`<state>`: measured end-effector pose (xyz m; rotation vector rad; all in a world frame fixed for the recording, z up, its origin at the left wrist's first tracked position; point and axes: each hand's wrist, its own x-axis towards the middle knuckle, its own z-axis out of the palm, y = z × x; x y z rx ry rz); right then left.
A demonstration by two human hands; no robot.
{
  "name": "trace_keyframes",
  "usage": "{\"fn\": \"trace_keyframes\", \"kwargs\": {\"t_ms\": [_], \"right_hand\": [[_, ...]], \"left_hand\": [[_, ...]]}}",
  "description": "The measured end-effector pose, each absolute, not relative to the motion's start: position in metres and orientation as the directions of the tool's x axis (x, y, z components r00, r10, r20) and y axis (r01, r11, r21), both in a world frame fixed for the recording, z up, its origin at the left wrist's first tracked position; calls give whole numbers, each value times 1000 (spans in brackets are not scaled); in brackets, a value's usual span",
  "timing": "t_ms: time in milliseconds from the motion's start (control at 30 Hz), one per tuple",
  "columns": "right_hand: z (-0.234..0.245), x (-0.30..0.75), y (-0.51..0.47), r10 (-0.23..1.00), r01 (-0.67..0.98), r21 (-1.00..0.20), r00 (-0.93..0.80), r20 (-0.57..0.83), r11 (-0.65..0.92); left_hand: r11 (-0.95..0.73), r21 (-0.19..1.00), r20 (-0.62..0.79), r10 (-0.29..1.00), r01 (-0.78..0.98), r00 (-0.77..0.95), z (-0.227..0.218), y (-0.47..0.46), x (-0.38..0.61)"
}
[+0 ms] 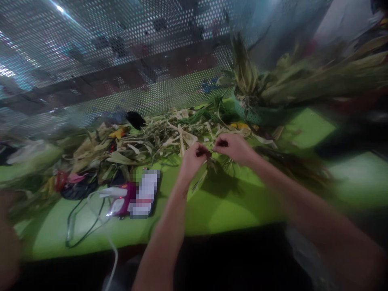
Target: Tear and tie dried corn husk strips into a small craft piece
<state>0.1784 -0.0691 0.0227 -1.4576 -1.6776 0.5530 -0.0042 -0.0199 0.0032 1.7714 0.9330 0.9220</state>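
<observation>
Both of my hands meet above the green table (230, 206), near its middle. My left hand (194, 159) is closed in a pinch on a small dark bit of dried plant (209, 161) with a leaf strip hanging under it. My right hand (235, 147) is closed too, pinching the same piece from the right side. The picture is blurred, so the piece's exact shape is unclear. Just behind my hands lies a heap of dried husks and leaves (151, 141).
A perforated metal screen (121, 60) rises behind the table. A green basket (257, 115) with tall dried leaves stands at the back right. At the left lie a magenta device (121, 202), cables (85, 226) and dark items (79, 190). A dark object (135, 119) sits by the screen.
</observation>
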Motion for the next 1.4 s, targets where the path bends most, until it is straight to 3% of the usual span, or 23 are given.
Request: {"fn": "trace_keyframes", "kwargs": {"t_ms": [267, 533, 667, 867, 1133, 1400], "right_hand": [[19, 169, -70, 972, 466, -867, 56, 229, 177], [13, 157, -76, 953, 465, -853, 58, 297, 238], [29, 163, -80, 949, 415, -859, -33, 314, 298], [41, 177, -76, 929, 378, -878, 104, 356, 294], [31, 172, -76, 932, 475, -817, -21, 361, 327], [33, 169, -79, 885, 736, -559, -114, 452, 381]], "left_hand": [[-305, 924, 174, 872, 230, 458, -1, -22, -1], [-348, 896, 198, 869, 275, 454, -3, -23, 0], [-265, 955, 172, 864, 137, 473, -2, -21, -2], [-152, 988, 149, 880, -30, 451, 2, -18, -6], [-148, 987, 159, 869, -59, 469, 5, -20, -7], [-107, 991, 131, 872, -77, 472, 4, -20, -6]]}}
